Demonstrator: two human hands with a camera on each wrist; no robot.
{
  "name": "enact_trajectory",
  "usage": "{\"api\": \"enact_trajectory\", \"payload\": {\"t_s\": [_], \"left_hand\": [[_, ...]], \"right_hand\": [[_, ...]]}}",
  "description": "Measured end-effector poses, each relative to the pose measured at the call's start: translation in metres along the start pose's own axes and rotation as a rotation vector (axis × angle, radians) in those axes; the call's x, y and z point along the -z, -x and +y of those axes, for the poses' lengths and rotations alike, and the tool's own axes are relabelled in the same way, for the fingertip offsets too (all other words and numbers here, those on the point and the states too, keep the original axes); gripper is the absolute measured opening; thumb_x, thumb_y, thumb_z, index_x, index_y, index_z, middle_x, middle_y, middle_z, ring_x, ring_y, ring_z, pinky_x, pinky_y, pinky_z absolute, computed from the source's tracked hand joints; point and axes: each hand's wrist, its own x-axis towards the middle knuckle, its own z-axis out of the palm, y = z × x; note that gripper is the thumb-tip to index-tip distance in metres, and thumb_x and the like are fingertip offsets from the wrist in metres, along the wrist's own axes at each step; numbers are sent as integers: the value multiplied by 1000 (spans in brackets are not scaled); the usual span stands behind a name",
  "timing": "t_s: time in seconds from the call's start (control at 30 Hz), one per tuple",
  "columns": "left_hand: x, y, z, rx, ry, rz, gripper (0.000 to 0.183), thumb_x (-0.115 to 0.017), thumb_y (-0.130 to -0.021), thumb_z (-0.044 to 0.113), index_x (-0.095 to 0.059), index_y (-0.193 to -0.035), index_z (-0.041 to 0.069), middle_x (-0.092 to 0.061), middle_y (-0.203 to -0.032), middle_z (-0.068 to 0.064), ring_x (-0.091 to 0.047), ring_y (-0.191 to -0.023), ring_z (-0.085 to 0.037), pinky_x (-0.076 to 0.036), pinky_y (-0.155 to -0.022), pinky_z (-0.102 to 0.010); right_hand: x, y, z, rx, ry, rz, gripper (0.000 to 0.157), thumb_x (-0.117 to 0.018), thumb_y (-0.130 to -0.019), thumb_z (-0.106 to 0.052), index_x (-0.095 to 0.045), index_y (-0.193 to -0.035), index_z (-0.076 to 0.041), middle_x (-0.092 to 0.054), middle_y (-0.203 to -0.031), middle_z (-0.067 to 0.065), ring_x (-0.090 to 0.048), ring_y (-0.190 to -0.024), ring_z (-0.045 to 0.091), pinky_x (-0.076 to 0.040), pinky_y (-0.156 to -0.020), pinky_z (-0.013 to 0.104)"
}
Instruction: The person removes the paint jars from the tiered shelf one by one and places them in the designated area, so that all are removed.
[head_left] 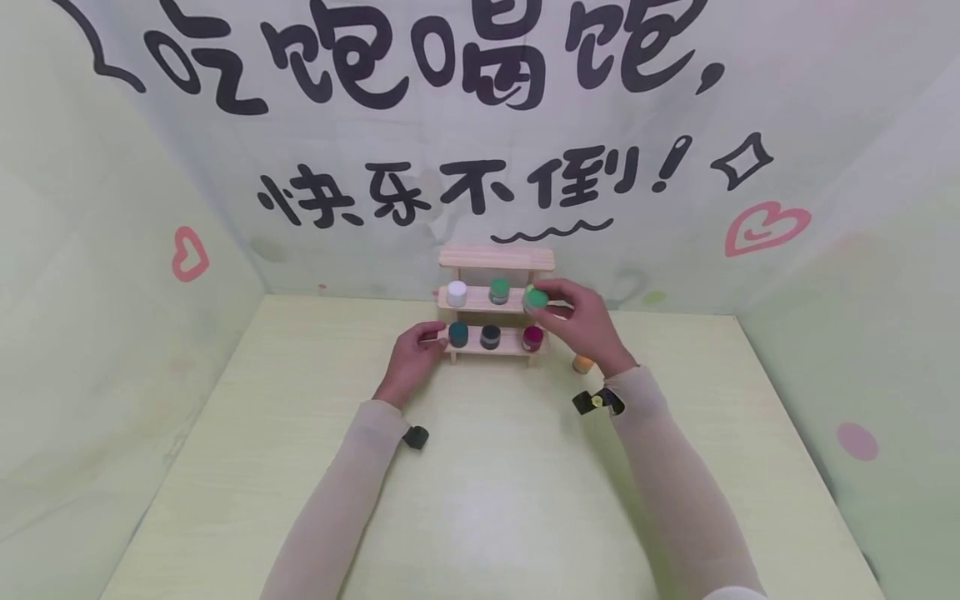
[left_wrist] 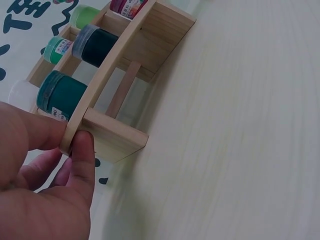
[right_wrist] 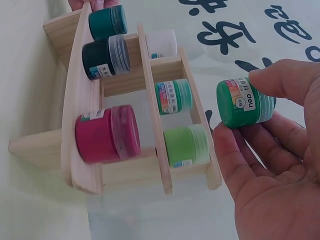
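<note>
My right hand (head_left: 588, 323) holds a green paint jar (right_wrist: 240, 102) between thumb and fingertips, apart from the shelves in the right wrist view. My left hand (head_left: 411, 357) pinches the left end of the lowest step of a small three-step wooden rack (head_left: 497, 257). On that step stand a teal jar (left_wrist: 62, 95), a dark jar (right_wrist: 105, 57) and a magenta jar (right_wrist: 107, 134). The middle step carries a white jar (head_left: 457, 293), a green jar (right_wrist: 172, 96) and a light green jar (right_wrist: 186, 146), which my right hand mostly hides in the head view.
An orange jar (head_left: 582, 363) is on the pale table (head_left: 480, 483), right of the rack and partly behind my right wrist. Behind the rack hangs a white cloth (head_left: 360, 258) with large black characters. Cloth walls border the table on both sides.
</note>
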Motion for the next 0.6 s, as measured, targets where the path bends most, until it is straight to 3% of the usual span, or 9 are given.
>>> {"api": "enact_trajectory", "payload": {"t_s": [0.37,0.6], "left_hand": [[-1,1,1,3,-3,-1,34,-66,-98,24,-64,-131,18,-61,-135,-7,-61,-125,-26,-51,-107,-43],[-2,2,3,5,-13,0,34,-65,-98,23,-63,-132,18,-60,-135,-8,-60,-124,-26,-51,-106,-43]], "right_hand": [[22,21,10,-22,10,20,45,-78,-90,-26,-65,-131,-12,-65,-126,4,-64,-116,21,-56,-95,23],[37,37,23,-85,50,34,50,-78,-89,-35,-64,-133,-15,-66,-126,5,-67,-117,24,-56,-94,22]]}}
